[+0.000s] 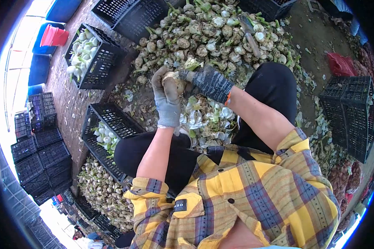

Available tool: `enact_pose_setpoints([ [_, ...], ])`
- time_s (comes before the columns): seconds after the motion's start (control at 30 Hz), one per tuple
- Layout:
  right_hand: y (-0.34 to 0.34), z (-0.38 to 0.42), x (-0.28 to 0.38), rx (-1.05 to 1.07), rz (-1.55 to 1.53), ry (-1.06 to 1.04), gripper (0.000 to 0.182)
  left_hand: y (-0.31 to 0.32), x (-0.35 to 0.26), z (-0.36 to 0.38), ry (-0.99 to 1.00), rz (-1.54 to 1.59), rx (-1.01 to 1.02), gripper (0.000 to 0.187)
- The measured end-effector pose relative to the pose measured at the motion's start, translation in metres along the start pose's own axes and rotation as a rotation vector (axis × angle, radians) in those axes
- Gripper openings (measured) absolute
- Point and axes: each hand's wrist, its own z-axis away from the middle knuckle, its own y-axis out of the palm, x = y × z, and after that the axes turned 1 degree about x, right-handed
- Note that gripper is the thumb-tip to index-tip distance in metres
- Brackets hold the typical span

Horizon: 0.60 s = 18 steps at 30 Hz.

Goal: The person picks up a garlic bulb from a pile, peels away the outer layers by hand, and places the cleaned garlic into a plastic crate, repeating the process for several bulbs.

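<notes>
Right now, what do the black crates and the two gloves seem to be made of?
The black crates look like moulded plastic, matt: their walls form a regular open grid. The left glove looks like grey knitted fabric, possibly coated, smooth and a little dirty. The right glove looks like dark speckled knit with a ribbed cuff. Together they hold a pale bulb.

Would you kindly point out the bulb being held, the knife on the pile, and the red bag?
bulb (173, 81), head view, its bare top.
knife (251, 39), head view, its handle.
red bag (340, 65), head view, its middle.
</notes>
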Motion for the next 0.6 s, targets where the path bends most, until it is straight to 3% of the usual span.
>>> enact_pose_setpoints([
  [0.1, -0.008, -0.011, -0.014, 0.026, 0.275, -0.099, 0.03, 0.0, 0.005, -0.004, 0.05, -0.016, -0.028, 0.041],
  [0.2, -0.012, -0.015, -0.026, 0.055, 0.358, -0.268, 0.03, -0.001, 0.009, -0.006, 0.068, -0.01, -0.045, 0.037],
  [0.27, -0.012, -0.014, -0.023, 0.081, 0.343, -0.265, 0.031, -0.002, 0.011, -0.008, 0.074, 0.002, -0.055, 0.039],
  [0.33, -0.013, -0.009, -0.01, 0.119, 0.333, -0.135, 0.031, -0.002, 0.01, -0.008, 0.057, 0.015, -0.071, 0.04],
  [0.43, -0.003, 0.0, 0.003, 0.033, 0.274, -0.144, 0.031, -0.001, 0.008, -0.009, 0.039, 0.013, -0.1, 0.039],
  [0.5, -0.007, -0.011, -0.012, 0.012, 0.391, -0.125, 0.031, -0.001, 0.014, -0.011, 0.078, -0.018, -0.116, 0.04],
  [0.6, -0.006, -0.014, -0.022, -0.138, 0.552, -0.192, 0.032, -0.006, 0.008, -0.016, -0.188, 0.115, -0.084, 0.04],
])
